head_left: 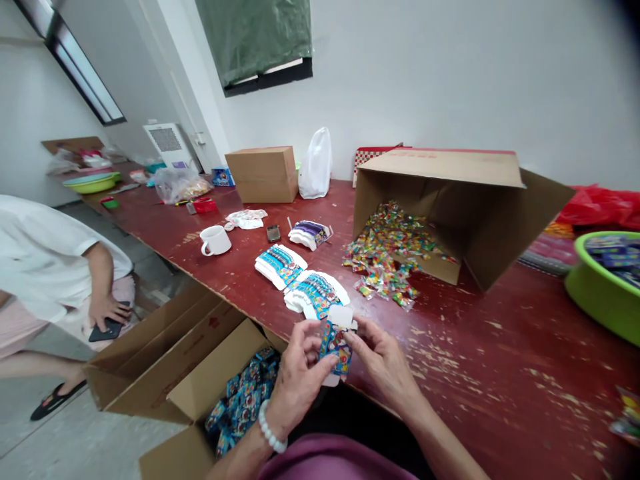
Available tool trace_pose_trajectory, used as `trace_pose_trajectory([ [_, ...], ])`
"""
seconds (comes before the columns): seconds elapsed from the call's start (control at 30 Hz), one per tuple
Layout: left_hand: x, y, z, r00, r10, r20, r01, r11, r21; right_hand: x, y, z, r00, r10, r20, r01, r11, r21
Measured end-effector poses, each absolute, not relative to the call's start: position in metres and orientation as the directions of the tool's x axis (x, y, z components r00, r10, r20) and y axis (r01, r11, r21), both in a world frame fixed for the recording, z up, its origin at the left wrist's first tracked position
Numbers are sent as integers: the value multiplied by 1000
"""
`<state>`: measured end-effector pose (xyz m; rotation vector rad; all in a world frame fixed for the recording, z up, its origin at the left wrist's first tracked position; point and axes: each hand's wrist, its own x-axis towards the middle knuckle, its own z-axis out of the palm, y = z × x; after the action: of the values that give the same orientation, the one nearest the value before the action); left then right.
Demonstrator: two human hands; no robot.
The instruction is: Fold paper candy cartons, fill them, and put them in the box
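Note:
Between my two hands is a small blue printed carton (336,348) with white end flaps standing out at top and bottom. My left hand (303,363) grips its left side, thumb across the front. At the upper right edge, the thumb and fingers of my right hand (377,347) pinch the carton. Just beyond lie two fanned stacks of flat blue cartons (316,293) on the red table (430,353). A heap of wrapped candies (387,247) spills from a tipped cardboard box (440,167) to the right.
An open cardboard box (220,387) with several blue packs stands below the table edge at left. A white mug (216,240), purple cartons (310,235) and a closed box (263,175) are farther back. A green basin (600,293) sits right. A seated person (60,260) holds a phone.

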<state>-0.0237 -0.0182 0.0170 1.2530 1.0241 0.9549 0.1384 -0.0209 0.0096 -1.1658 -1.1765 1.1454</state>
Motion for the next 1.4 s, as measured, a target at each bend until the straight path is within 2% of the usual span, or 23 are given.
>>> trace_pose_trajectory([
  [0.1, -22, -21, 21, 268, 960, -84, -90, 111, 990, 129, -22, 6, 143, 990, 11, -162, 35, -986],
  [0.17, -22, -20, 24, 296, 950, -100, -115, 140, 983, 124, -22, 2, 165, 986, 18, -186, 49, -981],
  [0.33, -29, -11, 25, 413, 900, -142, -113, 206, 972, 128, -24, -3, 123, 988, 97, -93, 109, -990],
  [0.53, -28, -8, 24, 424, 880, -213, -114, 285, 952, 140, -19, 2, 30, 999, 44, 50, 42, -998],
  [0.6, -27, -9, 24, 411, 887, -211, -106, 276, 955, 140, -17, 2, 15, 1000, 15, -1, 15, -1000],
  [0.73, -27, -8, 23, 414, 897, -155, -85, 208, 975, 135, -16, -2, 49, 998, -35, -247, -22, -969],
  [0.8, -27, -7, 22, 410, 903, -130, -57, 167, 984, 135, -17, -2, 21, 999, -45, -284, -38, -958],
  [0.9, -26, -8, 21, 369, 920, -133, -77, 173, 982, 139, -19, 1, -23, 999, -37, -202, -40, -979],
  [1.03, -22, -12, 17, 370, 899, -234, -241, 336, 911, 141, -22, 7, 56, 998, 29, -142, 37, -989],
  [1.13, -16, -16, 13, 554, 759, -342, -278, 555, 784, 139, -25, 10, 53, 999, 11, -131, 18, -991],
  [1.2, -11, -18, 10, 624, 665, -410, -253, 668, 700, 140, -28, 11, 8, 1000, 6, -58, 7, -998],
  [1.3, -7, -18, 7, 596, 646, -477, -260, 717, 647, 144, -32, 12, -56, 985, 165, 188, 172, -967],
  [1.37, -5, -18, 7, 558, 685, -468, -273, 684, 676, 147, -34, 13, -74, 962, 264, 288, 274, -918],
  [1.4, -4, -18, 7, 543, 707, -454, -271, 659, 702, 148, -34, 15, -75, 960, 270, 300, 280, -912],
])
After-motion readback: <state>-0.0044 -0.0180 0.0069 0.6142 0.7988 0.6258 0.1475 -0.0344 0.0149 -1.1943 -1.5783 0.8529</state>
